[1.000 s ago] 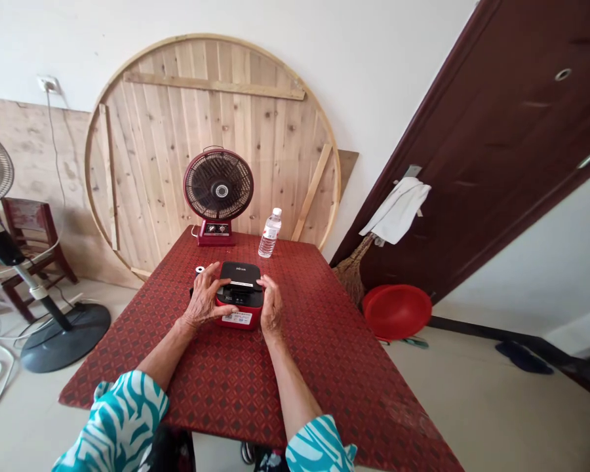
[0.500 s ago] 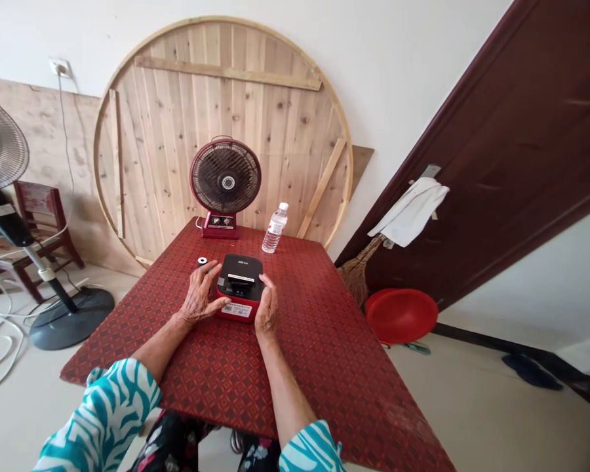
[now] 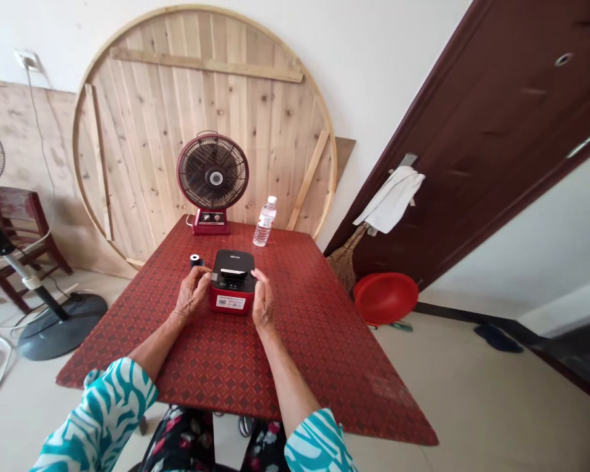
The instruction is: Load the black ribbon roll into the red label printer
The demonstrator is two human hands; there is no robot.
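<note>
A small printer (image 3: pixel 233 262), black on top and red below, sits on the patterned red table (image 3: pixel 314 367). A strip of white paper shows at the slot in its top, and a white label with print is on its front. My left hand (image 3: pixel 193 292) has its bent fingers and thumb closed at the printer's upper left edge. On the opposite side, my right hand (image 3: pixel 263 301) curls its fingers against the upper right edge. Just beyond my left fingers stands a small dark roll (image 3: pixel 195 261) with a white end.
A red table fan (image 3: pixel 213 177) and a clear water bottle (image 3: pixel 265 223) stand at the table's back. Behind them a round wooden tabletop (image 3: pixel 255 105) leans on the wall. To the right are a red basin (image 3: pixel 386 298) and a broom (image 3: pixel 347 259); a floor fan (image 3: pixel 61 321) stands left.
My left hand has drawn its thumb back from the printer's front, bringing it to the fingers at the left edge. My right hand stays at the right side. The view has shifted slightly right.
</note>
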